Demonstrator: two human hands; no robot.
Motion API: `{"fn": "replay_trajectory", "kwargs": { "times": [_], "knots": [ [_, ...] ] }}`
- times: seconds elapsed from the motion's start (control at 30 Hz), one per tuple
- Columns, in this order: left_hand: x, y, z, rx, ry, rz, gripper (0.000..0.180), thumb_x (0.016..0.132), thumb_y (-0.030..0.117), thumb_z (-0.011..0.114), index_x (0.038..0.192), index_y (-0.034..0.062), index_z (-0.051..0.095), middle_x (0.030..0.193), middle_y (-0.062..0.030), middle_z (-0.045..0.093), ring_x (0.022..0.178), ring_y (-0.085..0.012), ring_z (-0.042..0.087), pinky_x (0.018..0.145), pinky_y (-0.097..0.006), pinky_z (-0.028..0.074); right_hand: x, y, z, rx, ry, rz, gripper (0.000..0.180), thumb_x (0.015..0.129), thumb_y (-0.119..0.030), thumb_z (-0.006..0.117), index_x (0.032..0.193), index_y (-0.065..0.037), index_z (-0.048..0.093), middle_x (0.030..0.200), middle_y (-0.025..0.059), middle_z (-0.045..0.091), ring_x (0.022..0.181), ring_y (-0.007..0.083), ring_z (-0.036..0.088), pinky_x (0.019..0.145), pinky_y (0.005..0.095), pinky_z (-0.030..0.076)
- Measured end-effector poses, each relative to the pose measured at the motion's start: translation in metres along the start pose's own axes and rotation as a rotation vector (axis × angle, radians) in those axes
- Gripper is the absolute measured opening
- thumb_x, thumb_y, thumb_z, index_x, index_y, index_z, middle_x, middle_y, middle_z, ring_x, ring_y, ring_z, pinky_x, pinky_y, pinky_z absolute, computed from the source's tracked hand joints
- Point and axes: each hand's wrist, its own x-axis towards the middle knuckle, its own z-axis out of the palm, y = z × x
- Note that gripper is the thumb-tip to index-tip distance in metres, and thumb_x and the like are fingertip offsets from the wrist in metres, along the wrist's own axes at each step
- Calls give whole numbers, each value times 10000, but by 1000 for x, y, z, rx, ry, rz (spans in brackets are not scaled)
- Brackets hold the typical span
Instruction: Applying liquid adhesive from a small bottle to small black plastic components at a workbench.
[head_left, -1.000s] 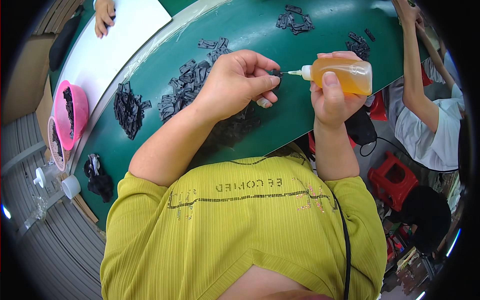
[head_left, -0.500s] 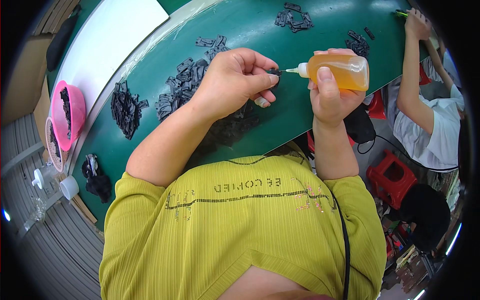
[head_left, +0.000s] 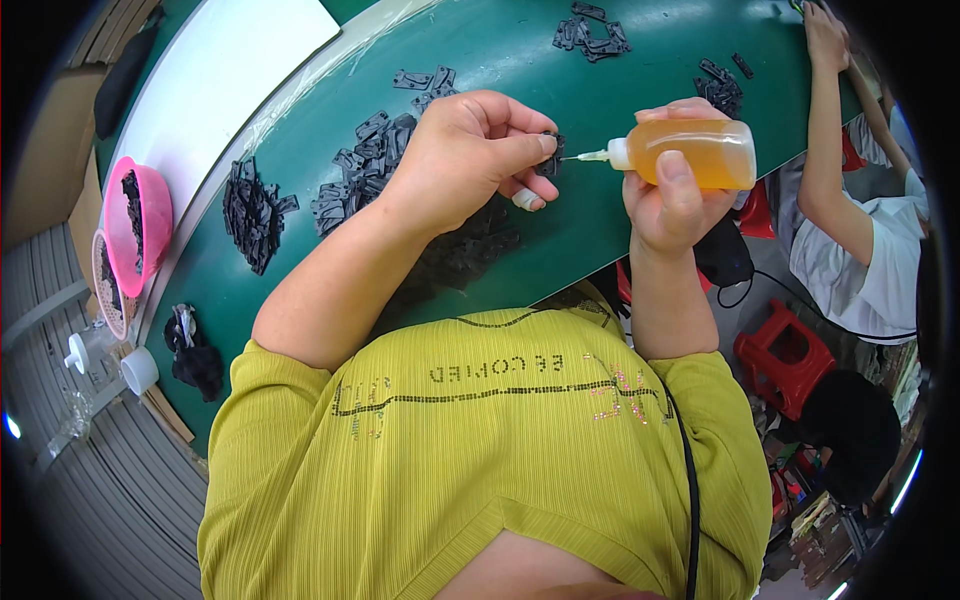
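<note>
Between its thumb and fingertips my left hand (head_left: 480, 150) pinches a small black plastic part (head_left: 551, 155). A white wrap covers one of its fingertips. My right hand (head_left: 678, 195) is closed around a clear squeeze bottle (head_left: 695, 153) of amber liquid, held on its side. The bottle's thin needle tip (head_left: 585, 156) points left, with its end at or just short of the part's edge. Under and beyond my left forearm lies a large heap of similar black parts (head_left: 370, 155), partly hidden by the arm.
Smaller piles of black parts (head_left: 255, 215) lie left and at the far side (head_left: 592, 38) of the green table (head_left: 480, 75). A pink basin (head_left: 150, 225) stands at the left edge near a dark cloth (head_left: 192, 355). At right are a co-worker's arm (head_left: 828, 130) and a red stool (head_left: 783, 358).
My right hand has shifted slightly right and down with the bottle. The black part has turned in my left fingers, showing more of its face. The co-worker's hand has moved slightly.
</note>
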Motion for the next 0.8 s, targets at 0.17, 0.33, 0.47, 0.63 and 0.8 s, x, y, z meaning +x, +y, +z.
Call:
{"fn": "replay_trajectory", "kwargs": {
  "times": [0.17,0.33,0.47,0.63,0.8],
  "knots": [
    [1,1,1,11,0,-7,208,814,55,636,969,-68,573,823,-116,619,612,-178,642,529,-253,537,-1,7,1,-108,-74,-92,290,690,7,611,967,32,531,904,110,560,741,167,596,638,272,504],
    [1,3,1,11,4,-5,211,813,54,637,971,-69,572,816,-119,620,612,-178,642,528,-253,536,0,6,-1,-109,-135,-66,299,676,19,606,965,33,532,918,106,550,799,175,596,714,295,504],
    [1,4,1,17,10,-9,210,812,54,637,970,-69,572,806,-118,621,609,-177,642,528,-252,536,0,8,-1,-118,-138,-74,303,670,21,606,963,33,532,919,109,551,793,174,596,710,295,506],
    [2,3,1,17,2,-12,205,813,53,635,967,-67,574,803,-117,622,606,-175,641,527,-249,535,0,9,-2,-150,-150,-68,302,669,18,610,960,34,532,918,114,553,792,174,597,712,297,507],
    [2,3,1,30,18,-8,204,814,54,636,967,-66,576,808,-116,622,611,-172,642,526,-250,536,-1,4,-1,-210,-139,-30,307,683,3,605,978,31,529,912,123,564,768,169,591,685,283,502]
  ]
}}
